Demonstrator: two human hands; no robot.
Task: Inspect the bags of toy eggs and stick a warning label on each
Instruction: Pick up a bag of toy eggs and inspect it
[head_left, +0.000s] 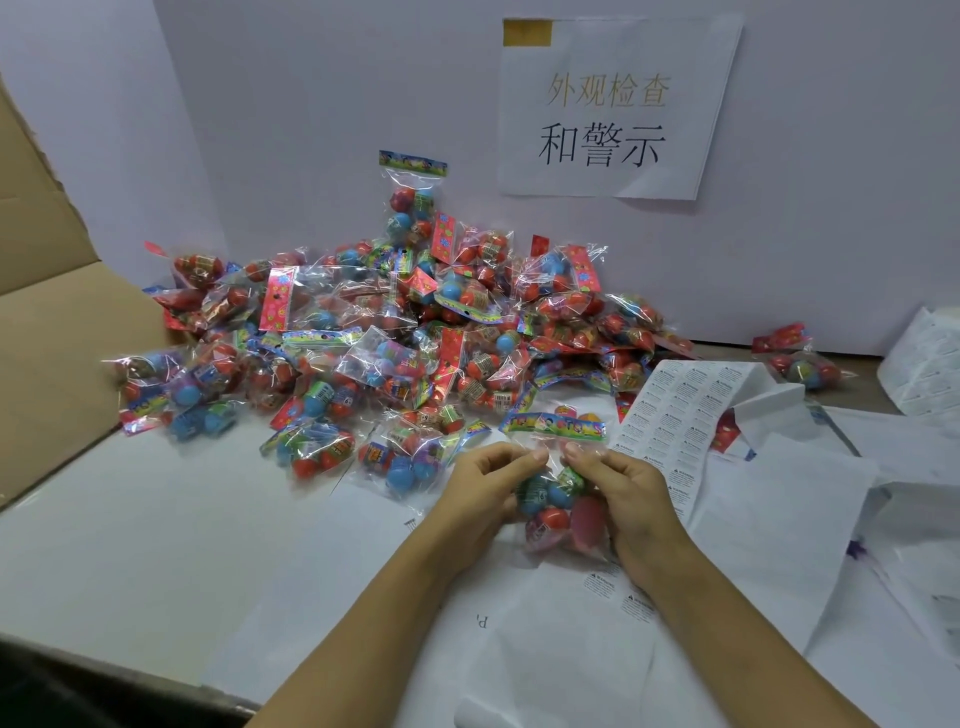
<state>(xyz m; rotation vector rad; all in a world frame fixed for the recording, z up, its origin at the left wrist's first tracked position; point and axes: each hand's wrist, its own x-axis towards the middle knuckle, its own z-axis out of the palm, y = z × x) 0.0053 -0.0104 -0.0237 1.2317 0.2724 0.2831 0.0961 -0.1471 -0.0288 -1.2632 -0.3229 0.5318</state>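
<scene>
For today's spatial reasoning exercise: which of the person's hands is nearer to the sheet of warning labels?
Right. The right hand lies just beside the sheet of warning labels, at its lower edge. The left hand is farther off, across the held bag.

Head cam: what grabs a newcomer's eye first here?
The big heap of toy egg bags, red and blue, piled against the back wall in the middle. Above it to the right, a paper sign with large printed characters is taped to the wall. Up front, the left hand and right hand hold one bag between them, beside a sheet of warning labels on the right.
</scene>
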